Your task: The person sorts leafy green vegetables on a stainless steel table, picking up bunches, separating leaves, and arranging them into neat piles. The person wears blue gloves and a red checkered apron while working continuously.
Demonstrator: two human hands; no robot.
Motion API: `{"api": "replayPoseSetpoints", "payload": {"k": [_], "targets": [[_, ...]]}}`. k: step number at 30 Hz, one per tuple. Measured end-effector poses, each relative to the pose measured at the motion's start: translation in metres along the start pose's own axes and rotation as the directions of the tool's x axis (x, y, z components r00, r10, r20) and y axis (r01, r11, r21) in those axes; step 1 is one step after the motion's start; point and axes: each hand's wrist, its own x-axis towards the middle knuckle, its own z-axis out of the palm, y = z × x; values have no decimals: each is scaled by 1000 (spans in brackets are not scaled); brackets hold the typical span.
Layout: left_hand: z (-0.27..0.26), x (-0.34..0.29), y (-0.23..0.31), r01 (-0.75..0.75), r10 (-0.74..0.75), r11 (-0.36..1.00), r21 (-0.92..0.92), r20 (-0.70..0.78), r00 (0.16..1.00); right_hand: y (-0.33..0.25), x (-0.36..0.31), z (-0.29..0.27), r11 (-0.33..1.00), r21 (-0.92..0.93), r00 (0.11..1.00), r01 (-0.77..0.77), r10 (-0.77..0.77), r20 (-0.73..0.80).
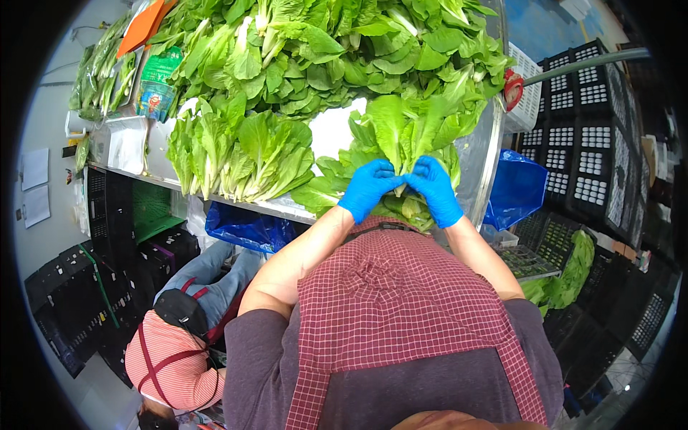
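Observation:
Both my hands wear blue gloves and meet at the near edge of the metal table (269,207). Between them stands a head of leafy green lettuce (401,129), its leaves fanned away from me and its base towards me. My left hand (370,188) has its fingers closed at the left side of the base. On the other side, the fingers of my right hand (433,190) pinch the same base, and the fingertips nearly touch. Loose leaves (320,195) lie beside my left hand. The stem end is mostly hidden by my fingers.
A large heap of lettuce (322,57) covers the back of the table. Trimmed lettuce heads (244,154) lie in a row at left. Blue plastic liners (247,228) hang under the table's edge. Black crates (580,143) stand right. A person (175,351) bends low at left.

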Motion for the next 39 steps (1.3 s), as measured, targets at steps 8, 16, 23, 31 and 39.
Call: {"api": "replayPoseSetpoints", "payload": {"k": [8,16,23,31,39], "targets": [[0,-8,-4,-60,94,970,235,-136,986,16,-10,4,985,54,966,-164,149,211],[-9,-12,-2,125,-71,952,278,-197,978,20,-13,8,1000,14,998,-12,11,56],[-3,-15,-13,-119,115,993,-28,-124,986,12,-19,14,731,-582,934,357,-297,200],[-2,-28,0,-64,58,998,-12,-312,948,28,-18,8,562,-741,930,368,-210,302],[-40,-29,13,-198,98,963,-181,-451,887,-47,16,-8,568,-785,953,249,0,302]]}}
